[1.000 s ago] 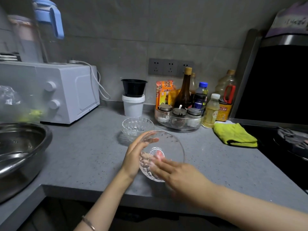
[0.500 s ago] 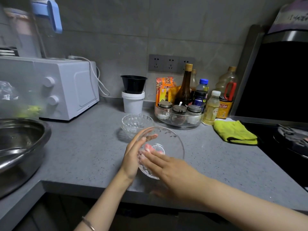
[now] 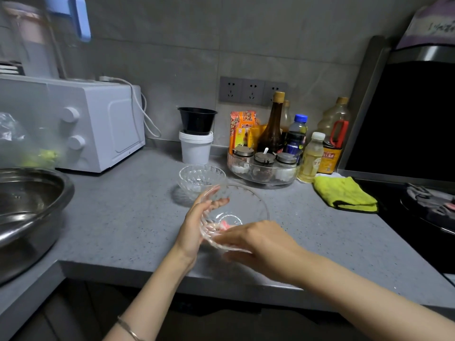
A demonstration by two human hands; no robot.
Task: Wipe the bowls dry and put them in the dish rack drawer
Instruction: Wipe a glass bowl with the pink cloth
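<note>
1. Gripping the tilted glass bowl [image 3: 236,217] from its left side, the left hand [image 3: 194,230] had its fingers curled over the rim; wet, smooth glass could have slipped from that one-sided hold and struck the counter [image 3: 123,217] edge just below.
2. Behind the held bowl, touching or nearly so, sat a second glass bowl [image 3: 200,177]; a careless swing could have knocked it.
3. Right of the held bowl, the right hand [image 3: 258,239] lay loosely open, fingers reaching inside. Something pink showed through the glass; whether it was a cloth or fingertips I could not tell.
4. Well right of the bowl lay a yellow cloth [image 3: 344,195], untouched.
5. No dish rack drawer was in view.
</note>
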